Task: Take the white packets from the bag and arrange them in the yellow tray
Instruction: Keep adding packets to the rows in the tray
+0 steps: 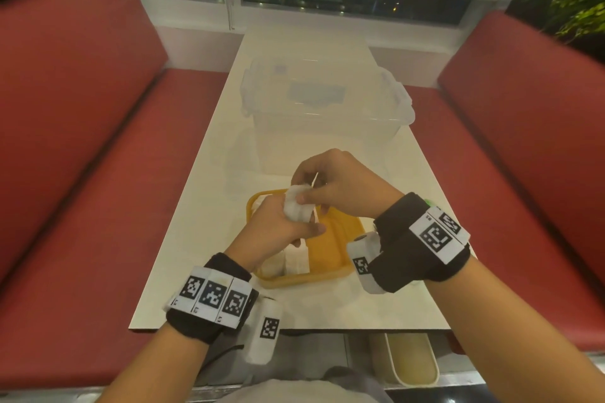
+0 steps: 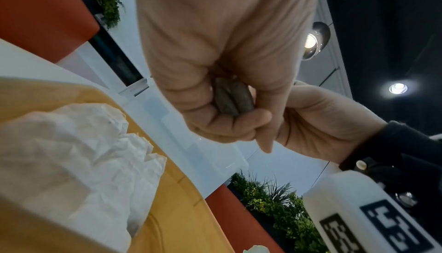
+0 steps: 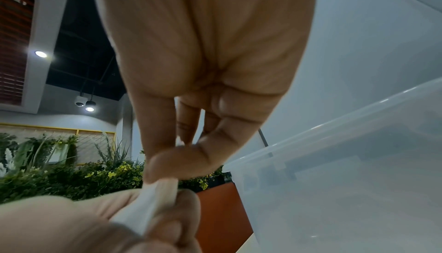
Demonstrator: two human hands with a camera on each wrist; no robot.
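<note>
Both grips on one white packet (image 1: 297, 208), held above the yellow tray (image 1: 334, 249): my left hand (image 1: 278, 226) wraps its lower part, my right hand (image 1: 340, 186) pinches its top w/ thumb & fingertips. More packets (image 1: 291, 260) lie in tray's near-left corner. Tray sits on counter (image 1: 327, 307), clear plastic box (image 1: 324, 114) just behind it.

A white table (image 1: 376, 301) carries a yellow tray (image 1: 330, 249) and clear lidded bin (image 1: 324, 114).
</note>
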